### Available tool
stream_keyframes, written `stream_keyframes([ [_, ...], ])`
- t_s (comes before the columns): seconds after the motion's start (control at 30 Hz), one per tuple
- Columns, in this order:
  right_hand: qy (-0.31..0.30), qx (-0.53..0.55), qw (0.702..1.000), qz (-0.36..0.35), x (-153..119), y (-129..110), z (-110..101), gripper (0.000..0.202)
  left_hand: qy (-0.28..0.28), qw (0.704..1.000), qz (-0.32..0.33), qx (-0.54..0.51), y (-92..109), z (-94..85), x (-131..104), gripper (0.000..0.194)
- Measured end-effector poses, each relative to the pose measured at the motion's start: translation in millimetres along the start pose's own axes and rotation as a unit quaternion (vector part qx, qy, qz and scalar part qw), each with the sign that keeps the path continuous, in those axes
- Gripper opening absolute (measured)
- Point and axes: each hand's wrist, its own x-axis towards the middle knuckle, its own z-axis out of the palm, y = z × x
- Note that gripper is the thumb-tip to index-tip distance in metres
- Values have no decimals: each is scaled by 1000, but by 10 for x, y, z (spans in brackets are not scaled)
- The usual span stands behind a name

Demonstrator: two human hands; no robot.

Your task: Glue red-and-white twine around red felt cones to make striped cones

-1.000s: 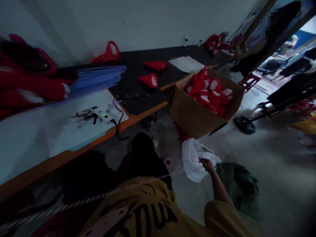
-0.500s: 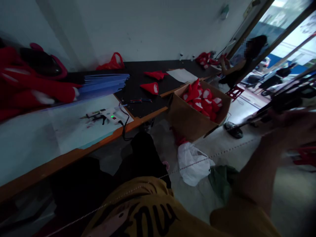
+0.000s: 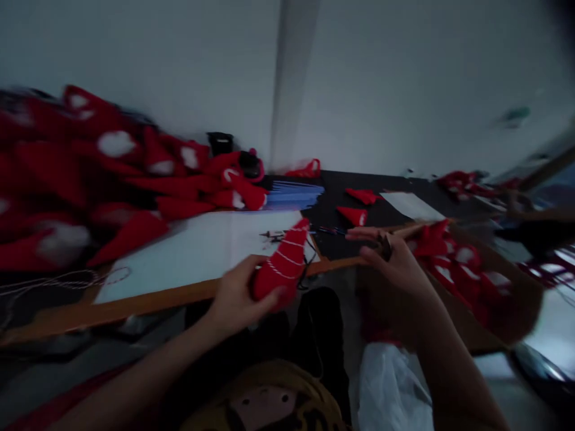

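Observation:
My left hand (image 3: pixel 245 296) is wrapped round the wide end of a red stuffed felt cone (image 3: pixel 285 266). The cone's tip points up, and red-and-white twisted string winds round it in rings. To its right, my right hand (image 3: pixel 389 254) is raised with fingers stretched out and thumb apart, and no held thing shows in it. It is in front of the near corner of a cardboard box (image 3: pixel 390 305). Behind the cone, partly hidden, lies a glue gun (image 3: pixel 272 235) on white sheeting (image 3: pixel 202 242) on the table.
Red cones with white ends are heaped at left (image 3: pixel 108 179); more fill the box. Two red pieces (image 3: pixel 353 215) lie on the black tabletop beside blue folders (image 3: pixel 294 194). Loose string (image 3: pixel 112 275) trails at left. A white plastic bag (image 3: pixel 390 383) is below; a co-worker's arm (image 3: pixel 539 212) shows right.
The view has swung left, bringing the cone heap into sight. The string-wound cone in my left hand now shows. My right hand has come in from the far right, over beside the box.

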Motion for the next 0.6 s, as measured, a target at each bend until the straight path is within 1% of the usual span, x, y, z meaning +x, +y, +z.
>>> stream_keyframes([
  [0.03,-22,51,998,2,67,-36,81,46,-25,1000,2,2,-19,69,4,39],
  [0.07,-44,90,995,6,139,-67,154,54,-34,999,5,3,-33,146,14,38],
  [0.17,-98,160,982,34,377,-86,358,68,-36,999,20,-4,-52,331,49,38],
  [0.23,-141,193,969,53,527,-22,483,73,-41,999,23,-12,-65,384,64,39],
  [0.33,-192,235,951,65,696,134,632,73,-48,999,7,-19,-112,394,96,40],
  [0.4,-200,242,947,67,770,223,693,66,-53,998,-6,-26,-153,388,134,40],
  [0.47,-189,233,952,56,805,265,721,60,-65,997,-18,-29,-172,388,170,39],
  [0.53,-172,217,961,30,789,251,725,56,-82,996,-30,-20,-159,398,178,38],
  [0.6,-174,215,961,4,747,218,724,49,-98,994,-45,0,-162,415,154,39],
])
